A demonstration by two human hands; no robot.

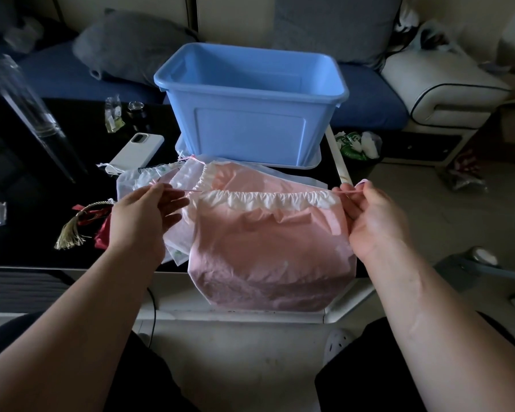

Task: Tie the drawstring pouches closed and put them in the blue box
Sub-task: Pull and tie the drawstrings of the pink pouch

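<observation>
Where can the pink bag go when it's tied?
The blue box looks bare inside. The black table has a bare patch between the white phone and the tassel. Right before the box it's crowded: other pouches lie piled there, beneath the pink pouch whose drawstring the left hand and right hand pinch.

The box (250,114) at the back of the desk (27,233) is open on top, so straight down from above is the easy way in. The pink pouch (268,248), pulled wide by its string (191,190), blocks the front, with loose pouches (137,179) piled behind it. Left side's cluttered with phone (137,150), tassel (72,230) and bottles (113,113).
</observation>
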